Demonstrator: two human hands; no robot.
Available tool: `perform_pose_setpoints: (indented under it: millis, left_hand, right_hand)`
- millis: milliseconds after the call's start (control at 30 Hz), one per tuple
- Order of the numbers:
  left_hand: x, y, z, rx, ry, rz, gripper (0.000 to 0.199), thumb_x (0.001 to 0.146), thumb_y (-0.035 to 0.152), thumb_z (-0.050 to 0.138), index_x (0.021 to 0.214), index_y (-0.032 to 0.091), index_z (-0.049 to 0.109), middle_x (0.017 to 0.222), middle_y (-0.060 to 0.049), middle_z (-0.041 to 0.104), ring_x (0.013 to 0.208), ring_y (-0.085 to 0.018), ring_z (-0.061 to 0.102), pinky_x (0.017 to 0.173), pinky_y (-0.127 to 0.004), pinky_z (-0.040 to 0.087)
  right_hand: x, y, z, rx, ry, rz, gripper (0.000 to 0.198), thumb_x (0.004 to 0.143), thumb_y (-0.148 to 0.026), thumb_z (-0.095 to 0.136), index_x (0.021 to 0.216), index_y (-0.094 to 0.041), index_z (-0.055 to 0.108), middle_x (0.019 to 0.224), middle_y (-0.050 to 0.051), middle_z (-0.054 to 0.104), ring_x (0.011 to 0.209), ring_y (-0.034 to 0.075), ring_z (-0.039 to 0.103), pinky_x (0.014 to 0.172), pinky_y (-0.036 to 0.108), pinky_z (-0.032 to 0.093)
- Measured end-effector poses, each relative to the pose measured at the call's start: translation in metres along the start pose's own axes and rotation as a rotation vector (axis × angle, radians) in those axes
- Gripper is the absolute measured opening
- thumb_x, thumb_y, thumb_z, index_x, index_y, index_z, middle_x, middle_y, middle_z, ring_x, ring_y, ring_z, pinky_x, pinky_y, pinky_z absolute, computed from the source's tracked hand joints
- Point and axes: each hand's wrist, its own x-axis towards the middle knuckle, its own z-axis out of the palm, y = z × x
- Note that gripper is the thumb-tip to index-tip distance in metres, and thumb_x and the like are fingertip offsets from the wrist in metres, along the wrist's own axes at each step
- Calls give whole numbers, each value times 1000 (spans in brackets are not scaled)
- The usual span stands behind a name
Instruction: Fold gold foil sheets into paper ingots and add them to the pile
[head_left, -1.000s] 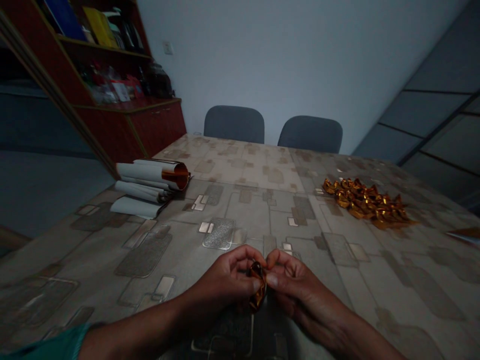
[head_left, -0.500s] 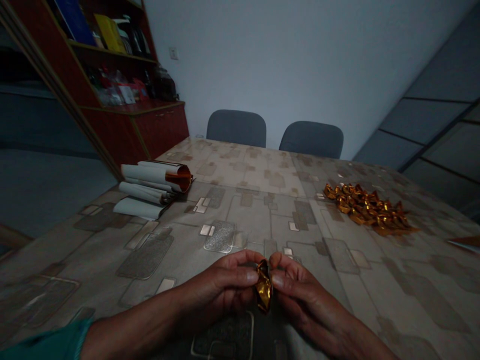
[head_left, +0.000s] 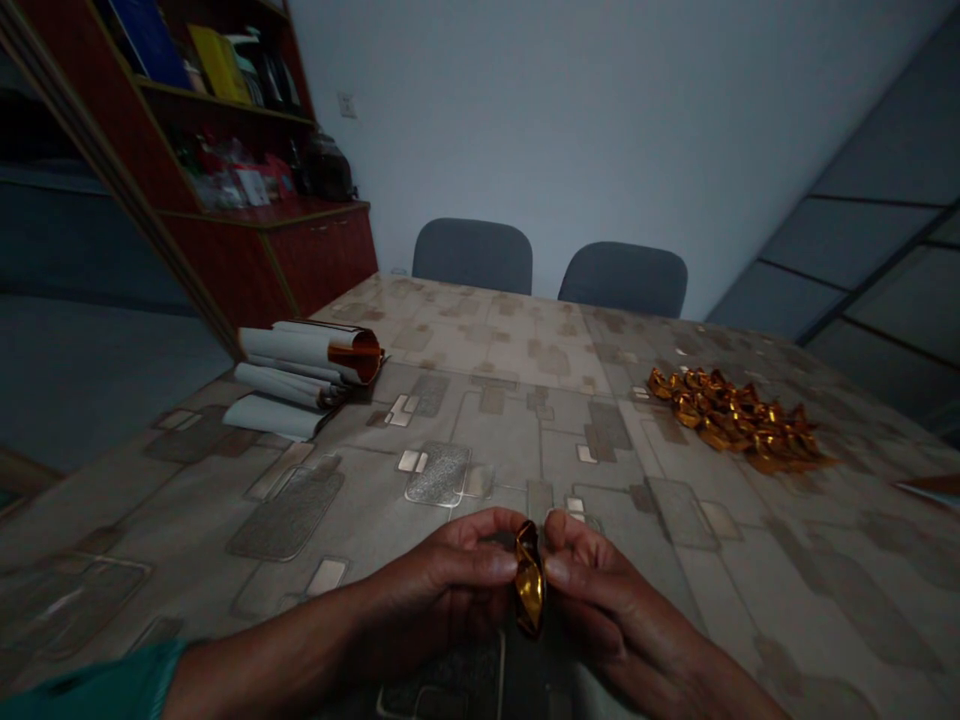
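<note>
A folded gold foil paper ingot [head_left: 529, 590] stands lengthwise between my two hands, above the near part of the table. My left hand [head_left: 457, 570] pinches its left side with thumb and forefinger. On the opposite side, my right hand [head_left: 600, 585] grips it the same way, thumb toward me. The lower fingers of both hands are curled and partly in shadow. Several similar gold folded pieces [head_left: 739, 415] lie in tight rows at the right of the table. To the left rests a stack of curled sheets [head_left: 300, 380], pale outside and shiny orange-gold inside.
A patterned cloth covers the table [head_left: 495, 400]. Two grey chairs [head_left: 472, 257] [head_left: 624, 278] stand at its far edge by the wall. A red-brown cabinet [head_left: 322, 255] with filled shelves is at the back left. A flat coloured sheet [head_left: 934, 487] lies at the right edge.
The foil ingot has turned slightly and sits a little lower between my fingers. Both hands keep their pinch and have barely shifted.
</note>
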Motion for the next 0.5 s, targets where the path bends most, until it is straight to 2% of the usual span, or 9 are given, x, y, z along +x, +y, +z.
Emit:
perform_pose_setpoints:
  millis: [233,367,500]
  left_hand:
    - [1,-1,0,46,55,12,32,74,24,83,99,17,63,82,-1,64,64,-8,60,58,-17,43]
    - [1,-2,0,70,48,35,32,75,24,81,99,17,62,78,0,63,59,-7,58,55,-17,42]
    - [1,-3,0,76,54,59,37,76,27,82,105,19,60,80,1,64,61,-8,60,55,-17,43]
  right_hand:
    - [2,3,-3,-1,-18,-5,27,71,-22,88,77,-18,62,50,-11,49,38,2,25,42,14,27]
    - [2,4,-2,15,-44,-11,24,73,-20,86,77,-19,63,46,-12,46,37,3,24,44,14,31]
    - [2,2,2,15,-45,-31,23,73,-21,86,76,-20,63,52,-10,50,40,3,30,47,15,34]
